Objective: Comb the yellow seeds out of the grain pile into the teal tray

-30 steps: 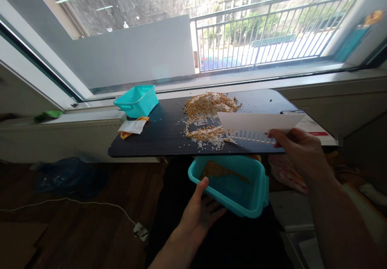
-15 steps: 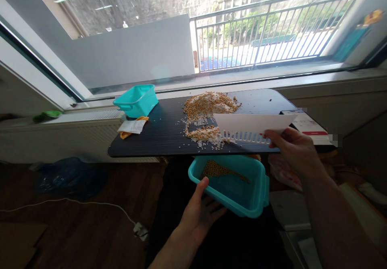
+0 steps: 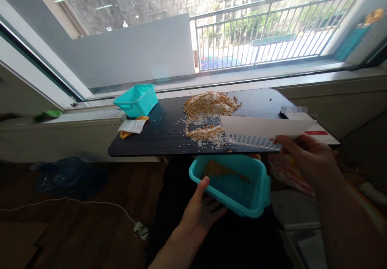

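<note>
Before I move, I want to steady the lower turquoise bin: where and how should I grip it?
Grip the lower turquoise bin by its right-end lip, probably from the right, hooking underneath: the lip juts outward, uncovered, while the left hand occupies the near side.

Left fingers point(image 3: 218, 212) extended (thumb point(image 3: 202, 186) raised), right fingers point(image 3: 286, 142) pinched

Tan/white bean-grain heap point(image 3: 208, 104) on black rect. tabletop point(image 3: 163, 134), teal rect. plastic tub point(image 3: 142, 105) L; teal plastic bin point(image 3: 237, 194) below frt edge.
</note>
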Demonstrator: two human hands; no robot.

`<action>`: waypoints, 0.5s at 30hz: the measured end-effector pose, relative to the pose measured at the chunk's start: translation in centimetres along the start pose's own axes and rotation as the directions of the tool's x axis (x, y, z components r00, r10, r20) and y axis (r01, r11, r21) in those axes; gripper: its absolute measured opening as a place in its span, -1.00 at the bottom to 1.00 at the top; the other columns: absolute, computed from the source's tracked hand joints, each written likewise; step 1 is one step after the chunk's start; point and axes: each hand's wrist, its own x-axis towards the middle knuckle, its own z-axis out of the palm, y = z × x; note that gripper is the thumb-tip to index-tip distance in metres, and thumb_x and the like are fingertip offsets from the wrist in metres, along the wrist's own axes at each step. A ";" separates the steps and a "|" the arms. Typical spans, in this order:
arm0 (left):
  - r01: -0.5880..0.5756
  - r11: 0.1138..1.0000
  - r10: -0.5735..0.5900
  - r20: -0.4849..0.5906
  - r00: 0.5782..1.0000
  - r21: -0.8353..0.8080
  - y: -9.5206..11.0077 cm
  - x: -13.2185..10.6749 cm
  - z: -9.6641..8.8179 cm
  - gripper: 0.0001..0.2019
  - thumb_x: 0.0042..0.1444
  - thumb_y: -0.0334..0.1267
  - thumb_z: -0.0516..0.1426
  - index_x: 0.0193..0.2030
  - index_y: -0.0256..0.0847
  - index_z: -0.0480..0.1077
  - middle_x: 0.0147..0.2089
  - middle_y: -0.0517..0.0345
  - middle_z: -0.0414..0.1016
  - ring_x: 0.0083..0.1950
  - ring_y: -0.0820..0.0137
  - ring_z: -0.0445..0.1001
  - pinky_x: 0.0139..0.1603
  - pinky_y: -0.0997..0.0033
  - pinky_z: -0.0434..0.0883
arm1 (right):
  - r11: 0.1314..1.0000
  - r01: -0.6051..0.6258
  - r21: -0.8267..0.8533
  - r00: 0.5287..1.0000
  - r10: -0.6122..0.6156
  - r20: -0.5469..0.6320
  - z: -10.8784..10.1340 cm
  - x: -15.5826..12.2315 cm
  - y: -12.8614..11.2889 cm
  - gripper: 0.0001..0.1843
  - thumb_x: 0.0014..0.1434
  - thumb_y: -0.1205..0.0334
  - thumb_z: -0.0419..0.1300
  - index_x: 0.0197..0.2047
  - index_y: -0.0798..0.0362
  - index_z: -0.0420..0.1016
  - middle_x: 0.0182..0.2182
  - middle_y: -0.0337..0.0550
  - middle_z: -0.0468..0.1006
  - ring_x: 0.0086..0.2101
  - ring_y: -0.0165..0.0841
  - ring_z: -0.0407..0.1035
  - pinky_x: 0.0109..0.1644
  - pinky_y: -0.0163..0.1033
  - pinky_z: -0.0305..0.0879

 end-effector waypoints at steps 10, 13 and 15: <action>-0.002 1.000 0.002 -0.002 1.000 0.018 0.1 -0.5 0.4 -0.42 0.02 0.04 0.13 0.13 -0.21 0.23 0.08 -0.19 0.37 0.06 0.09 0.41 0.05 0.09 0.36 | 0.998 -0.022 -0.055 0.999 0.025 0.045 -1.3 -1.2 0.2 -0.73 -0.28 0.11 0.37 -0.48 0.07 0.53 -0.60 -0.25 0.49 -0.58 -0.41 0.31 -0.53 -0.31 0.23; 0.002 1.000 -0.002 -0.008 1.000 0.018 0.2 -0.4 0.4 -0.42 0.03 0.05 0.12 0.14 -0.21 0.22 0.09 -0.18 0.37 0.07 0.09 0.41 0.05 0.09 0.36 | 0.999 -0.041 0.011 0.999 0.041 0.036 -1.3 -1.3 0.1 -0.70 -0.30 0.10 0.39 -0.45 0.05 0.54 -0.57 -0.24 0.52 -0.56 -0.40 0.33 -0.52 -0.30 0.28; 0.002 1.000 -0.002 -0.015 1.000 0.015 0.2 -0.3 0.3 -0.42 0.03 0.05 0.12 0.14 -0.22 0.22 0.09 -0.19 0.37 0.07 0.09 0.41 0.04 0.09 0.37 | 0.999 -0.031 0.019 0.999 0.031 0.010 -1.1 -1.2 0.0 -0.74 -0.29 0.13 0.39 -0.47 0.05 0.53 -0.57 -0.25 0.51 -0.55 -0.41 0.33 -0.49 -0.31 0.29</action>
